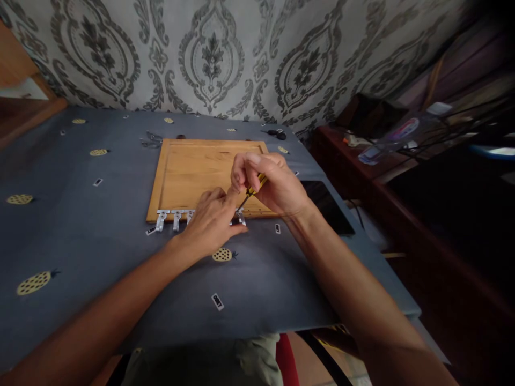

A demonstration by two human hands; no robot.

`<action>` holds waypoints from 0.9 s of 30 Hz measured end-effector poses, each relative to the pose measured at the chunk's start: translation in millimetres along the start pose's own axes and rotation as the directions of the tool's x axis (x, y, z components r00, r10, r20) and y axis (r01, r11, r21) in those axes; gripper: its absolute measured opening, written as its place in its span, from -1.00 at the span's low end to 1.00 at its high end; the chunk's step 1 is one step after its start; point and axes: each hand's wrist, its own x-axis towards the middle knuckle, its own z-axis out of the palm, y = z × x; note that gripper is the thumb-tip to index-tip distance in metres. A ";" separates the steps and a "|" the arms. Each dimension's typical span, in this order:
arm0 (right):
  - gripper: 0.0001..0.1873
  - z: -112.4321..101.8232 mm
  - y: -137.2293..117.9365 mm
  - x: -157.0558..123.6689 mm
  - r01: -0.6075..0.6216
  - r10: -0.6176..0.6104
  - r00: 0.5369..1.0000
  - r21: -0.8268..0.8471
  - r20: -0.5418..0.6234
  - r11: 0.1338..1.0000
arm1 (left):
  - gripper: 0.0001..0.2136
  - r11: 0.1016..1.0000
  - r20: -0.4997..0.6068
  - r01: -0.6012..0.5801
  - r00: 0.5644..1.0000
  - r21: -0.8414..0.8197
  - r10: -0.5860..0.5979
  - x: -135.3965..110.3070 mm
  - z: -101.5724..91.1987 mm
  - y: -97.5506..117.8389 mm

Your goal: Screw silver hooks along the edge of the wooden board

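A wooden board [201, 169] lies on a grey-blue cloth [80, 225] patterned with yellow pineapples. A silver rail of hooks [171, 217] runs along the board's near edge. My right hand [273, 185] is closed round a small screwdriver with a yellow and black handle [257, 186], its tip angled down at the rail. My left hand [211, 220] rests on the rail with fingers curled over it, the index finger raised beside the screwdriver shaft. Part of the rail is hidden under this hand.
Small metal parts [152, 140] lie on the cloth beyond the board's far left corner, and a dark object [277, 133] at its far right. A dark tablet [325, 203] lies right of the board. A wooden shelf with clutter [382, 145] stands to the right. Patterned wallpaper behind.
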 end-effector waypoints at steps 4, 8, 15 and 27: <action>-0.31 3.8 4.6 1.9 -0.025 0.030 0.998 0.104 -0.046 0.994 | -0.45 0.998 0.053 0.053 0.997 -0.015 -0.052 1.1 -3.7 1.8; -0.27 12.1 8.7 2.5 0.009 0.010 0.976 0.085 -0.218 0.996 | -0.48 0.996 0.077 0.081 0.994 -0.021 -0.079 1.4 -5.9 3.1; -0.26 26.9 9.6 3.5 0.062 -0.046 0.901 0.024 -0.432 0.998 | -0.52 0.996 0.078 0.085 0.994 -0.025 -0.082 1.3 -5.8 3.8; -0.37 38.5 12.5 5.1 0.110 -0.089 0.779 -0.005 -0.620 0.994 | -0.57 0.995 0.095 0.094 0.991 -0.027 -0.091 2.5 -8.9 5.2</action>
